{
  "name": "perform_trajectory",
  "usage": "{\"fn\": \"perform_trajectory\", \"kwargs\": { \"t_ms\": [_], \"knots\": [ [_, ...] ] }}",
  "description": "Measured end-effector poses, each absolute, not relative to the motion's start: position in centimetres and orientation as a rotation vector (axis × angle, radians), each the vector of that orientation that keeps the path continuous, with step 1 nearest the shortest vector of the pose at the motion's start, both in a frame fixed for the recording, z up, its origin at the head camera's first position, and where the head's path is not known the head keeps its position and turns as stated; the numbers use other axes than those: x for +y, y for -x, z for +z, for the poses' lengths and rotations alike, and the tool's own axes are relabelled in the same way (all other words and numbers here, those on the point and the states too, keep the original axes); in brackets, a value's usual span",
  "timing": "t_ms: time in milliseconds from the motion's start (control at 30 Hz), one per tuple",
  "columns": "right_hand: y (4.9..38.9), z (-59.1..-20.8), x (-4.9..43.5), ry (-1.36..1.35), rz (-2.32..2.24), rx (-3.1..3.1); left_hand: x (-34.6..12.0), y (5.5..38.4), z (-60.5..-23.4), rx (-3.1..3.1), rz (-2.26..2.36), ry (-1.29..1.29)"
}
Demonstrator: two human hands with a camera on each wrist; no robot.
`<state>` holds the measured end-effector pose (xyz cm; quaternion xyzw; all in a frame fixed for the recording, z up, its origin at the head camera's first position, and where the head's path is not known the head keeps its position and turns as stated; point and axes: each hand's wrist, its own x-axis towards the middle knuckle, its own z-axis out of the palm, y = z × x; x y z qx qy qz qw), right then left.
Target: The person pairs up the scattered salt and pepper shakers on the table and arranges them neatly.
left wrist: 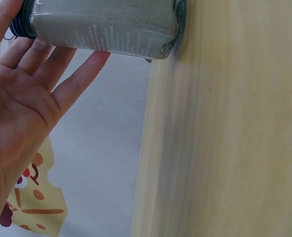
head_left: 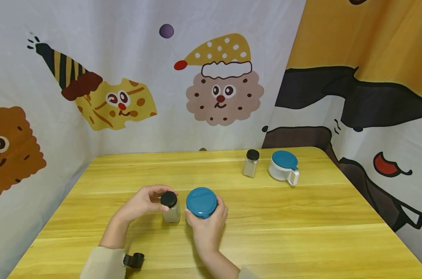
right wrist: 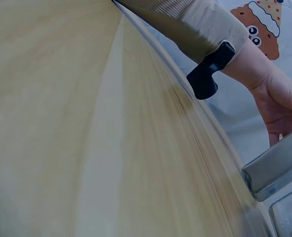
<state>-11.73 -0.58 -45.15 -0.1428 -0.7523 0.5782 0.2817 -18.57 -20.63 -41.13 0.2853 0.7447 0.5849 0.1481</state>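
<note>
Near the middle of the table in the head view, my left hand (head_left: 146, 203) pinches a spice jar (head_left: 172, 215) with a black lid, thumb and fingers at its neck. The jar stands upright; its clear body with greyish contents and small white print fills the top of the left wrist view (left wrist: 106, 29). Just right of it, my right hand (head_left: 209, 230) grips a round container with a blue lid (head_left: 202, 201), thumb on the left and fingers on the right. The lid hides most of that container; its clear side (right wrist: 290, 212) shows at the right wrist view's corner.
Toward the back right stands another black-lidded jar (head_left: 250, 164), beside a white handled pot with a blue lid (head_left: 284, 164). A black wrist camera (head_left: 134, 260) sits at my left sleeve. Behind the wooden table (head_left: 301, 240) hangs a printed cloth (head_left: 144, 38).
</note>
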Motion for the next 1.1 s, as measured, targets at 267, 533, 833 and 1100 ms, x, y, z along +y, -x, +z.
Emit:
{"fn": "perform_trajectory", "kwargs": {
  "t_ms": [267,533,833,1100],
  "knots": [
    [11.69,-45.08,-0.88,0.401,1.584,-2.021,-20.62,18.62,-41.15,2.182,1.662,-0.81],
    [11.64,-45.03,-1.05,0.411,1.599,-2.027,-20.64,18.55,-41.1,2.176,1.668,-0.803],
    [11.57,-44.98,-1.14,0.413,1.609,-2.028,-20.7,18.53,-41.02,2.196,1.664,-0.784],
    [11.59,-45.03,-1.21,0.411,1.6,-2.028,-20.81,18.64,-41.23,2.183,1.669,-0.815]
  ]
}}
